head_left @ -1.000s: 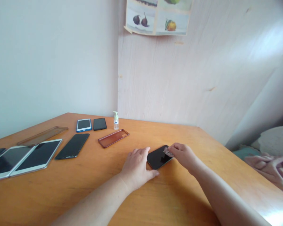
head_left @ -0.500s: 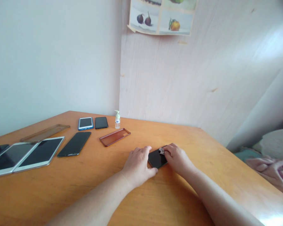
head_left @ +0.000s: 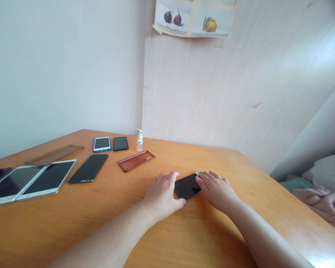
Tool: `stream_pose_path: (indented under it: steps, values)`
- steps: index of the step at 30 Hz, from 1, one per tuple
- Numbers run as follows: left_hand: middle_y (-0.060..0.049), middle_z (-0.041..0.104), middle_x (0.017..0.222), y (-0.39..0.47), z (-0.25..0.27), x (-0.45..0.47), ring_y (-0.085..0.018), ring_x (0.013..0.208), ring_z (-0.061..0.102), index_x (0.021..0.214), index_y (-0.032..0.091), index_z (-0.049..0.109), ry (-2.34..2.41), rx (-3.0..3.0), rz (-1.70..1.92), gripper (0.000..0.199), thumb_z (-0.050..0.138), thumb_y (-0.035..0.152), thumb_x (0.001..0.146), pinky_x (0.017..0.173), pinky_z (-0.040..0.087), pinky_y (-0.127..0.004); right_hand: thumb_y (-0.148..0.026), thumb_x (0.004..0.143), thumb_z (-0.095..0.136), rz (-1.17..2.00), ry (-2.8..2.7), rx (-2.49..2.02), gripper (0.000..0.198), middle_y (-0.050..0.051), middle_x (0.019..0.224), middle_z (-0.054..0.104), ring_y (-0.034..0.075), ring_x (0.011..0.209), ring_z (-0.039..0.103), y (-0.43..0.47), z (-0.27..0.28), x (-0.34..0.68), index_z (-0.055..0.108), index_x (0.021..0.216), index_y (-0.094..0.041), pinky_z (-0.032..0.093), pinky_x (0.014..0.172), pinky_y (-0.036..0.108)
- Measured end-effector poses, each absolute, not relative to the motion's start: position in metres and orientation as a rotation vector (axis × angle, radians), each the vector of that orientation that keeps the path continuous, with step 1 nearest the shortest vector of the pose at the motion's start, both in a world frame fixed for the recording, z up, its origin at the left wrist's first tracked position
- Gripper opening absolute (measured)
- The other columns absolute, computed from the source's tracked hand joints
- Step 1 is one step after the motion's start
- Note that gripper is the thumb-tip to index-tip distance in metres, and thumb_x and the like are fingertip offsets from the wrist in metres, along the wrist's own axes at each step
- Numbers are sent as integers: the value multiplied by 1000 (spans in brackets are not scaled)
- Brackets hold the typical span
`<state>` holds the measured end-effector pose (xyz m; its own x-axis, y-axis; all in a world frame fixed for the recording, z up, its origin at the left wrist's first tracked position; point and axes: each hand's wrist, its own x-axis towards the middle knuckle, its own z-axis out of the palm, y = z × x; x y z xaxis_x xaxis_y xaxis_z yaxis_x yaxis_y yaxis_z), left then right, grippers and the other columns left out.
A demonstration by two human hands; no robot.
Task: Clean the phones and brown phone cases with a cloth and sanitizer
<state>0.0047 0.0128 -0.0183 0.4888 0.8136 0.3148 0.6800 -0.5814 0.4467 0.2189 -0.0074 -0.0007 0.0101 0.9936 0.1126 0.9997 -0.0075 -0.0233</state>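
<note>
A black smartphone (head_left: 188, 185) lies screen up on the wooden table. My left hand (head_left: 162, 195) curves round its left end, thumb at the near corner and fingers at the far corner, gripping it there. My right hand (head_left: 217, 189) rests over the phone's right end. Under its fingertips, pressed to the far right part of the screen, is a small crumpled whitish wipe (head_left: 198, 174); most of it is hidden by the fingers.
A reddish phone case (head_left: 136, 161) and a small pump bottle (head_left: 140, 140) stand beyond my hands. Left are a black phone (head_left: 88, 169), a blue-edged phone (head_left: 102, 144), another dark phone (head_left: 120, 143), white tablets (head_left: 48, 178) and a brownish clear case (head_left: 55, 155).
My right hand has slid the wipe right, towards the phone's far right corner, and its fingers lie flatter. My left hand keeps its place on the phone.
</note>
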Motion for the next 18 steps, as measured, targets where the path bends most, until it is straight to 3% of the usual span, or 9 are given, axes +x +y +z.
stream_pose_path:
  steps: [3,9,18]
  values:
    - [-15,63,121,14,-23,5,-33,113,57,131,17,44,1285,2477,787,75,73,39,66,97,44,-45,-45,101,26,-27,-2228,-2041,52,9,147,50,33,141,33,-10,-4,210,47,144,-23,33,107,54]
    - [-16,64,117,15,-25,5,-31,108,58,137,13,39,1357,2437,802,75,66,31,69,93,45,-43,-54,101,18,271,-2493,-1681,54,-1,159,31,34,148,19,-27,2,176,33,151,-37,14,114,64]
    - [-16,63,120,16,-25,4,-35,112,56,141,13,37,1338,2460,785,90,74,43,64,96,43,-45,-46,102,24,-18,-2168,-2233,54,8,157,35,40,147,18,-6,-8,216,40,149,-26,15,107,75]
